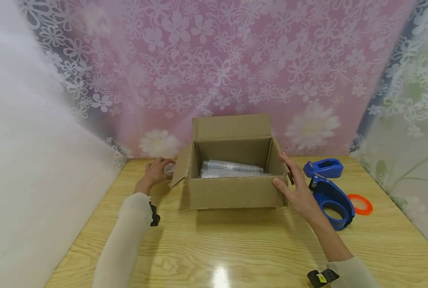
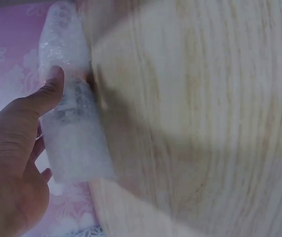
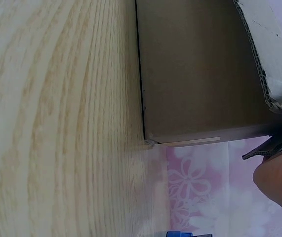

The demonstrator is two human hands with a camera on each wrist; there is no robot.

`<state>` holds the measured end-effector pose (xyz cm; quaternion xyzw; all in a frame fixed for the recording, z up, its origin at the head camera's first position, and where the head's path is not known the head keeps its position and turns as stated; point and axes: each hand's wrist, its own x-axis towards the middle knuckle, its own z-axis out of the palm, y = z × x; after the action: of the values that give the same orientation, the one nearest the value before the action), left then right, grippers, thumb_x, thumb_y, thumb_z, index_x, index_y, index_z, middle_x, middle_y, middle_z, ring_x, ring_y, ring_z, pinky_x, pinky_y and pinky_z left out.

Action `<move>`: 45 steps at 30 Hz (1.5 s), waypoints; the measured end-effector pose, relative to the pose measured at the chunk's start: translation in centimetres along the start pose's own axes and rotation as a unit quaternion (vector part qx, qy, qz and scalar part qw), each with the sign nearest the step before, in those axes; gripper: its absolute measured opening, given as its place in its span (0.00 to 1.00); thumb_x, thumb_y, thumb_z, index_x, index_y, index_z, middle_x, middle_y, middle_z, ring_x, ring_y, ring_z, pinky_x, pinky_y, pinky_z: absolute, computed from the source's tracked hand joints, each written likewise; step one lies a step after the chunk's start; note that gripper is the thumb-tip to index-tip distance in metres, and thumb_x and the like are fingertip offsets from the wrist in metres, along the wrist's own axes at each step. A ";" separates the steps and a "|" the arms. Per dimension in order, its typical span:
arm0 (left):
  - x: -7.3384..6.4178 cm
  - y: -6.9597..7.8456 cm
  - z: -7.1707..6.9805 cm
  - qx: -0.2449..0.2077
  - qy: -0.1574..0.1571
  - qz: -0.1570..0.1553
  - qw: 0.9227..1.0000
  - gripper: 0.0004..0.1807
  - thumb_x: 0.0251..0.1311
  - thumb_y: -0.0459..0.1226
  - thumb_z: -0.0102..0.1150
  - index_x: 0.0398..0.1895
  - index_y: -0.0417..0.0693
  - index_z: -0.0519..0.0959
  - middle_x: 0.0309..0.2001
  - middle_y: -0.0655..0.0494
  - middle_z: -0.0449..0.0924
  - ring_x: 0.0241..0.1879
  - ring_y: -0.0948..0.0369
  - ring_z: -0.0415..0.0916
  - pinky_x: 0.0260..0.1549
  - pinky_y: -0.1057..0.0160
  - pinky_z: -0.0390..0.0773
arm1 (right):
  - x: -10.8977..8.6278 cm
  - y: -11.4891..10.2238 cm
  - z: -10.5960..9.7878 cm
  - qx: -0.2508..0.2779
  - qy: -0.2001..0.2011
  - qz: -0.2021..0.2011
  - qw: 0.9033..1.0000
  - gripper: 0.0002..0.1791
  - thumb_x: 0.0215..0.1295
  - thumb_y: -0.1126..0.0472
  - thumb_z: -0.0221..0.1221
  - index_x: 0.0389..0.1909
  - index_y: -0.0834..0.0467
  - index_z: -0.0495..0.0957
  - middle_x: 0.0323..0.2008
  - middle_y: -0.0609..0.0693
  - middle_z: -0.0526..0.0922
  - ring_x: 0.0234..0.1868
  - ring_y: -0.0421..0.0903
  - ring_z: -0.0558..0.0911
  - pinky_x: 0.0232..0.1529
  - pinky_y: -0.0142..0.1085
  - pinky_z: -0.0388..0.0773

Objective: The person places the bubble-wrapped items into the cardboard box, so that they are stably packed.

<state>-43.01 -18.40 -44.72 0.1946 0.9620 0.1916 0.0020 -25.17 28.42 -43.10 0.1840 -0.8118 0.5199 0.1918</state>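
Observation:
An open cardboard box (image 1: 237, 193) stands mid-table with its flaps spread, and bubble-wrapped packages (image 1: 232, 170) lie inside. To the left of the box, my left hand (image 1: 156, 172) grips another bubble-wrapped item (image 2: 76, 145). Its thumb lies across the near side and the other fingers go behind it. What the wrap encloses is too blurred to tell. At the box's right front corner, my right hand (image 1: 302, 196) holds the box, thumb on the front panel and fingers along the right side. In the right wrist view only part of that hand (image 3: 281, 180) shows, beside a flap.
Right of the box lie a small blue tape dispenser (image 1: 323, 168), a larger blue tape dispenser (image 1: 331, 204) and a roll of orange-red tape (image 1: 360, 205). A flowered curtain (image 1: 214, 72) hangs behind the wooden table (image 1: 192, 248), with white sheeting (image 1: 45, 152) at the left.

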 end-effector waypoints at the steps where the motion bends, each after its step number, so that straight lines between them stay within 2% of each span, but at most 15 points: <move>1: 0.0 -0.1 0.1 -0.002 0.004 -0.001 1.000 0.32 0.71 0.40 0.66 0.75 0.50 0.69 0.70 0.38 0.64 0.70 0.38 0.63 0.72 0.29 0.46 | 0.0 0.0 0.0 -0.001 -0.001 0.000 1.000 0.43 0.76 0.66 0.60 0.84 0.47 0.51 0.84 0.50 0.45 0.83 0.60 0.42 0.72 0.76 0.43; 3: 0.0 -0.2 0.5 -0.005 0.014 -0.002 1.000 0.29 0.71 0.39 0.65 0.73 0.49 0.70 0.69 0.36 0.63 0.67 0.37 0.66 0.71 0.29 0.48 | 0.1 -0.1 0.1 -0.001 -0.002 0.000 1.000 0.42 0.76 0.66 0.60 0.84 0.47 0.51 0.84 0.51 0.45 0.83 0.59 0.42 0.72 0.75 0.43; 7: 0.0 -0.5 0.9 0.001 0.031 -0.006 1.000 0.25 0.72 0.38 0.65 0.69 0.48 0.71 0.71 0.35 0.61 0.68 0.34 0.65 0.70 0.28 0.51 | 0.2 -0.2 0.2 -0.001 -0.002 -0.004 1.000 0.42 0.76 0.66 0.60 0.84 0.47 0.52 0.84 0.51 0.45 0.83 0.58 0.42 0.73 0.74 0.43; 11: -0.2 -0.6 1.1 0.024 0.034 -0.012 0.999 0.24 0.71 0.42 0.65 0.67 0.50 0.71 0.70 0.38 0.71 0.70 0.34 0.61 0.68 0.29 0.52 | 0.1 -0.2 0.2 0.002 0.000 -0.007 1.000 0.42 0.76 0.67 0.60 0.84 0.47 0.52 0.84 0.51 0.45 0.83 0.58 0.42 0.73 0.74 0.43; 14: -0.4 -0.6 1.1 0.027 0.035 -0.014 0.999 0.24 0.71 0.44 0.66 0.65 0.50 0.72 0.64 0.38 0.79 0.66 0.35 0.68 0.67 0.29 0.54 | 0.0 -0.1 0.3 0.002 0.000 -0.005 1.000 0.42 0.76 0.67 0.60 0.84 0.46 0.52 0.84 0.48 0.45 0.83 0.58 0.42 0.73 0.75 0.43; 19: -1.3 -0.7 1.3 -0.004 0.055 -0.003 0.998 0.24 0.68 0.42 0.69 0.62 0.44 0.75 0.59 0.34 0.81 0.56 0.37 0.79 0.60 0.31 0.70 | -0.1 0.2 0.5 0.003 -0.003 -0.002 1.000 0.43 0.76 0.66 0.60 0.84 0.46 0.51 0.84 0.45 0.44 0.83 0.58 0.41 0.72 0.76 0.43; 22: -1.9 -1.0 1.3 -0.018 0.065 -0.007 0.998 0.24 0.66 0.42 0.70 0.62 0.44 0.77 0.59 0.34 0.81 0.56 0.37 0.79 0.54 0.34 0.77 | -0.1 0.2 0.5 0.005 -0.003 -0.001 1.000 0.42 0.76 0.66 0.59 0.84 0.46 0.51 0.84 0.48 0.45 0.83 0.59 0.41 0.72 0.75 0.43; 24: -2.3 -1.1 1.1 -0.026 0.067 -0.018 0.997 0.26 0.66 0.44 0.70 0.64 0.44 0.77 0.61 0.35 0.80 0.58 0.36 0.77 0.56 0.34 0.76 | -0.2 0.2 0.6 0.005 -0.001 -0.002 1.000 0.42 0.76 0.66 0.59 0.84 0.46 0.52 0.84 0.51 0.45 0.83 0.59 0.42 0.72 0.75 0.44; 28: -3.2 -1.3 0.1 -0.052 0.070 -0.040 0.995 0.33 0.64 0.48 0.71 0.69 0.45 0.76 0.67 0.36 0.76 0.62 0.34 0.74 0.61 0.32 0.72 | -0.4 0.1 0.5 0.001 0.001 -0.003 1.000 0.42 0.76 0.67 0.59 0.84 0.48 0.52 0.84 0.54 0.45 0.83 0.61 0.42 0.72 0.76 0.44; 33: -4.3 -1.5 -1.9 -0.081 0.080 -0.054 0.992 0.38 0.63 0.49 0.73 0.73 0.44 0.73 0.75 0.38 0.67 0.69 0.34 0.68 0.66 0.31 0.67 | -0.4 0.2 0.5 -0.004 -0.001 -0.003 1.000 0.42 0.76 0.66 0.60 0.84 0.47 0.52 0.84 0.51 0.45 0.83 0.61 0.42 0.71 0.77 0.45; 38: -4.5 -1.1 -4.7 -0.087 0.115 -0.042 0.989 0.37 0.62 0.46 0.74 0.71 0.40 0.74 0.71 0.35 0.70 0.70 0.33 0.66 0.67 0.31 0.65 | -0.2 0.3 0.4 0.001 -0.004 -0.002 1.000 0.42 0.76 0.66 0.60 0.84 0.47 0.51 0.84 0.51 0.44 0.83 0.61 0.42 0.72 0.75 0.44; 45: -4.4 0.7 -8.7 -0.094 0.159 -0.036 0.982 0.36 0.62 0.45 0.74 0.71 0.40 0.74 0.72 0.36 0.70 0.72 0.35 0.64 0.68 0.31 0.65 | -0.1 0.2 0.1 0.009 0.000 -0.003 1.000 0.42 0.76 0.67 0.59 0.84 0.47 0.51 0.84 0.51 0.45 0.83 0.61 0.41 0.73 0.75 0.43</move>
<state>-39.31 -22.66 -36.71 0.1254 0.9341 0.3095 -0.1261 -25.26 28.43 -43.34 0.1886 -0.8065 0.5265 0.1916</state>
